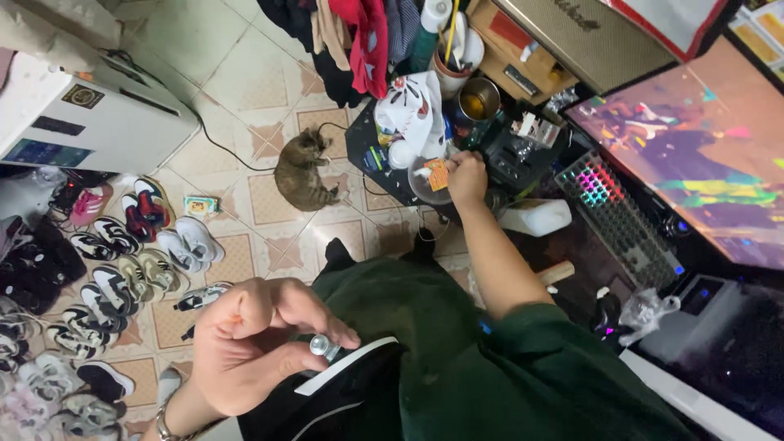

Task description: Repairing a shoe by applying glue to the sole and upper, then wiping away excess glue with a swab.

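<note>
Head view: left hand (253, 343), lower left of frame, pinches a small silver cap (323, 346); right hand (465, 175), upper centre, grips an orange packet (438, 174) over a clear bowl (420, 186). Bowl's contents unclear.

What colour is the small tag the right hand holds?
Orange; the tag sits at the right hand, clearest in the head view.

Dim, even indoor light, monitor (694, 155) and backlit keyboard (600, 186) glowing, slight softness and wide-angle stretch at edges.
</note>
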